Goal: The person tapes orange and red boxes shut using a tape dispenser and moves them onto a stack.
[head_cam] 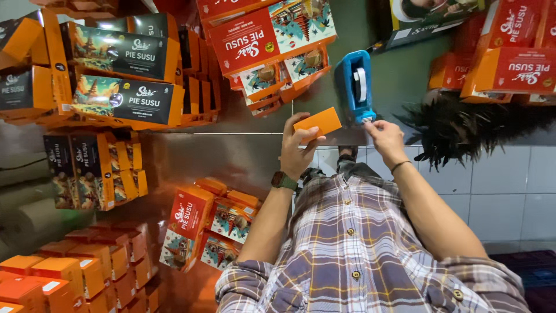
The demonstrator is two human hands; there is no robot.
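Steel desk (231,156), shiny and grey, seen upside down. On it: blue tape dispenser (354,86) near the middle; stacks of orange-and-black boxes (124,75) toward one end; red-and-orange boxes (269,40) just beside the dispenser; more orange boxes (504,58) at the opposite end; loose orange cartons (214,223) near the person's edge.

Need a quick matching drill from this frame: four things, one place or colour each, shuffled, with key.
Things:
1. tape dispenser
2. small box
3. wristwatch
4. thin bracelet

Descriptions:
A. orange, in the left hand
B. blue, just beyond the right hand
C. on the right wrist
D. green, on the left wrist

Pairs: 1-B, 2-A, 3-D, 4-C
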